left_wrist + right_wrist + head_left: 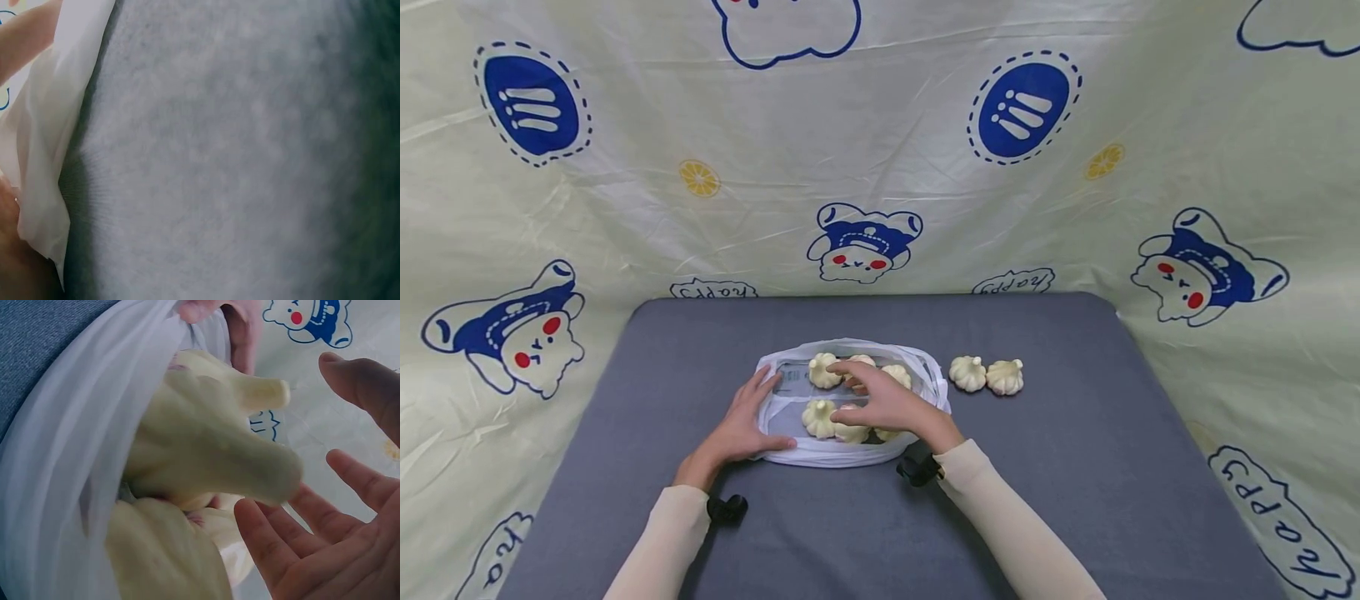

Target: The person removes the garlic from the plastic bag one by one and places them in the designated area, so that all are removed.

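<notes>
A white plastic bag (pixel 842 456) lies on the table with its mouth spread wide. Inside it sit several garlic bulbs (pixel 818 417) in two rows, stems up. My left hand (pixel 741 423) rests on the bag's left end, thumb along the near rim and fingers spread at the far side. Over the bulbs hovers my right hand (pixel 887 405), its fingers stretched out and apart. In the right wrist view those fingers are beside a bulb's stem (pixel 275 472), with nothing gripped. The left wrist view shows only a fold of the bag (pixel 47 144) and parts of the left hand.
Two more garlic bulbs (pixel 967 374) stand side by side just right of the bag. A grey cloth covers the table (pixel 1075 467). Behind it hangs a pale sheet (pixel 910 167) printed with blue cartoon figures.
</notes>
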{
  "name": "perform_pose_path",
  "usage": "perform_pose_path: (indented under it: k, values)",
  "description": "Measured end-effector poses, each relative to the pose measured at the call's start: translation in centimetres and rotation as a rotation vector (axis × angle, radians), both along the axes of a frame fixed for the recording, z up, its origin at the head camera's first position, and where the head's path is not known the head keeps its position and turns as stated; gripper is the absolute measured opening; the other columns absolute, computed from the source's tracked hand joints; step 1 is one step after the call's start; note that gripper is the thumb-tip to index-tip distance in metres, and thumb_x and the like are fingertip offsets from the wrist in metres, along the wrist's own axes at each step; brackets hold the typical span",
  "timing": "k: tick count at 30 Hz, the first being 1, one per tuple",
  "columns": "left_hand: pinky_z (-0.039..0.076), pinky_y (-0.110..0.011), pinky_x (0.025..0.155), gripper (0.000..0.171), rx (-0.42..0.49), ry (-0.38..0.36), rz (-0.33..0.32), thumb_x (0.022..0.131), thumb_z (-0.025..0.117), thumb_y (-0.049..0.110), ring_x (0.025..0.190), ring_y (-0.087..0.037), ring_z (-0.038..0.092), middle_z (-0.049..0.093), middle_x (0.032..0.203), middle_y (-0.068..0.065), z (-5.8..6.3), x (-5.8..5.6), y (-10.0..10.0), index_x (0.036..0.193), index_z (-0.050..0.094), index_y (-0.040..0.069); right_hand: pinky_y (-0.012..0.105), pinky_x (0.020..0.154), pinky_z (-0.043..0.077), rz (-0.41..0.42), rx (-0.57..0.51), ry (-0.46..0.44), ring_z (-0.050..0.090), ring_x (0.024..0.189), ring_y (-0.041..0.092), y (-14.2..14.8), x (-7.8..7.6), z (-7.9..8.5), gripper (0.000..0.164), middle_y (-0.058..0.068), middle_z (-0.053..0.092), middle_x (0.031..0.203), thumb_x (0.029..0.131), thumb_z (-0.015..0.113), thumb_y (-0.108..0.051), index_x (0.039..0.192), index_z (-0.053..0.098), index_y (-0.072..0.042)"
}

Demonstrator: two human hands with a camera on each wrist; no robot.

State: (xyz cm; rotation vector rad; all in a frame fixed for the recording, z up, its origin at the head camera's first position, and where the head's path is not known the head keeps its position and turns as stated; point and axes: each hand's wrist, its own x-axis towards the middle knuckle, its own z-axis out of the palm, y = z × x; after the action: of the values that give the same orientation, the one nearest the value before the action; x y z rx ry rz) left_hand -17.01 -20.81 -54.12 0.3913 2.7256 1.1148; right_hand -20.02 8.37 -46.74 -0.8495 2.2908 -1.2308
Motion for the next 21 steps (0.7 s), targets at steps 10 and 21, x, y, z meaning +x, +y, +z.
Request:
perform_pose_path:
  k: [10,21]
  values:
    - [0.019,-0.072,0.119,0.115,-0.009,-0.005,0.017,0.074,0.09,0.045,0.156,-0.045,0.01,0.007,0.174,-0.013,-0.1,0.0,0.0,0.163,0.027,0.008,0.045,0.109,0.049,0.069,0.078,0.045,0.057,0.133,0.034,-1.7,-1.0,-1.0,0.067,0.01,0.052,0.154,0.094,0.076,-0.025,0.152,0.048,-0.007]
    - [0.018,-0.071,0.12,0.117,-0.02,0.008,0.009,0.073,0.09,0.046,0.156,-0.046,0.01,0.008,0.174,-0.013,-0.5,-0.1,0.1,0.164,0.026,0.01,0.043,0.106,0.052,0.107,0.132,0.086,0.064,0.126,0.033,-2.5,-1.2,-1.9,0.058,0.013,0.058,0.148,0.093,0.075,-0.014,0.146,0.054,-0.002]
